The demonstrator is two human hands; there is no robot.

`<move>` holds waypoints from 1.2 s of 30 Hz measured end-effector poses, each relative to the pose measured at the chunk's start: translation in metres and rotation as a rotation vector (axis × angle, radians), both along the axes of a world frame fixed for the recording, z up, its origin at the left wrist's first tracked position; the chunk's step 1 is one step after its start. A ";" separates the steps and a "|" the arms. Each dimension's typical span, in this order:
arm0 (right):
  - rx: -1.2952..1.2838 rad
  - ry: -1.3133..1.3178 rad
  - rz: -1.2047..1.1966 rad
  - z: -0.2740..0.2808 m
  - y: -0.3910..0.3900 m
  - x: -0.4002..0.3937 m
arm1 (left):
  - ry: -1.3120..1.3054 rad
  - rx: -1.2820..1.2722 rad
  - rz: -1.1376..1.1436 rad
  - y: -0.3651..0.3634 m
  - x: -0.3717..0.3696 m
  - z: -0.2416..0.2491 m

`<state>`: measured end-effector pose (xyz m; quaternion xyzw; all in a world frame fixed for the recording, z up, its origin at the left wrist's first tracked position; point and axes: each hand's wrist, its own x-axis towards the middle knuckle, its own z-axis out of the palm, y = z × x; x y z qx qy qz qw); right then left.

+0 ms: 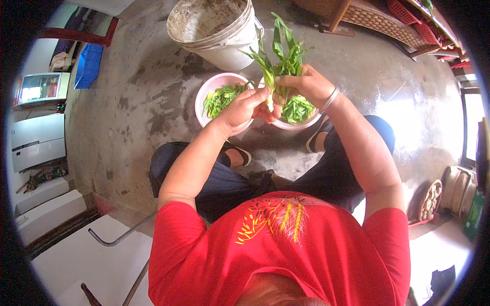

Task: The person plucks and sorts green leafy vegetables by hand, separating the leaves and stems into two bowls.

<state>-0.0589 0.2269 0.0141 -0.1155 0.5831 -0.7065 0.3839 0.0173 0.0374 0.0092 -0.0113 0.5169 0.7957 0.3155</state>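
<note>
Both hands meet over two pink plastic baskets on the floor. My right hand [305, 86], with a pale bangle at its wrist, grips a bunch of leafy greens [288, 57] whose leaves point up and away from me. My left hand [246, 106] pinches the pale stem end of the same greens, its fingers closed. Below it, the left basket [200, 104] holds green leaves [222, 100]. Under my right hand, the right basket [304, 124] holds more cut-looking greens [296, 109]; its far rim is partly hidden by the hands.
A dirty white bucket [229, 50] stands just beyond the baskets. My knees and shoes [241, 153] flank the baskets. A blue crate [88, 66] is at far left. A woven rack [375, 23] stands at upper right, and a metal-framed seat or table [115, 239] at lower left.
</note>
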 end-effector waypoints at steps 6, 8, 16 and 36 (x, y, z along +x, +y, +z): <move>-0.004 0.054 -0.018 0.000 0.001 0.000 | 0.041 -0.190 0.072 0.000 0.000 0.004; 0.028 0.093 -0.011 0.000 0.000 -0.001 | 0.108 -0.254 0.083 0.000 -0.001 0.005; 0.016 0.088 -0.128 0.004 -0.006 0.005 | 0.147 -0.268 0.190 0.002 -0.002 0.000; -0.176 -0.101 -0.329 -0.009 -0.005 -0.005 | 0.132 0.035 0.154 0.003 -0.001 -0.002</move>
